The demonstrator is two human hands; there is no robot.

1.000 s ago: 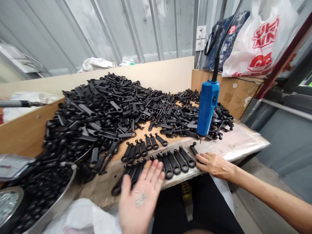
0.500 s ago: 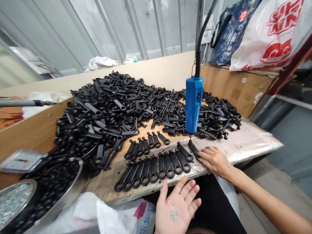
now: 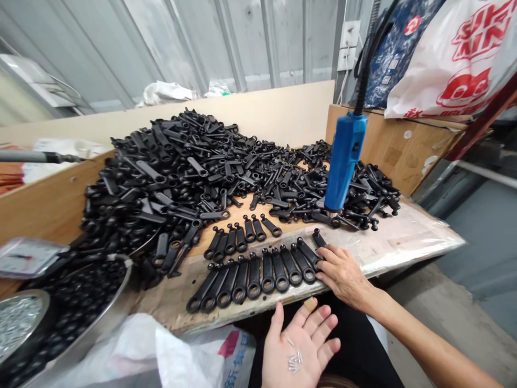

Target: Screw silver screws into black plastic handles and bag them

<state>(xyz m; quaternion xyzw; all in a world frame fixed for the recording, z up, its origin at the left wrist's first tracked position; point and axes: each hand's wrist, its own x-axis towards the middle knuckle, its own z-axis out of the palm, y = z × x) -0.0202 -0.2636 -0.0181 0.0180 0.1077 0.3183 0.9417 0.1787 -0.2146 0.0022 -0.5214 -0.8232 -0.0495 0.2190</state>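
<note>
My left hand (image 3: 297,345) is palm up with its fingers spread, and several small silver screws (image 3: 294,361) lie loose on the palm. A tan strip wraps one fingertip. At the right end of a row of black plastic levers (image 3: 254,277), my right hand (image 3: 345,272) has its fingers closed over one black lever (image 3: 319,237). Only that lever's knobbed end shows; the ring end is under the fingers. Beyond this hand a blue electric screwdriver (image 3: 345,161) hangs tilted from its cable, its tip apart from the lever.
A large heap of black levers (image 3: 173,161) covers the back of the bench (image 3: 412,237). A shorter row of levers (image 3: 242,234) lies behind the front one. At left stand a bowl of black balls (image 3: 89,302) and a bowl of silver screws (image 3: 20,323).
The screwdriver has come off the lever and swung right, now tilted. My right hand has shifted left with the lever, closer to the row. My left hand moved slightly right, still palm up.
</note>
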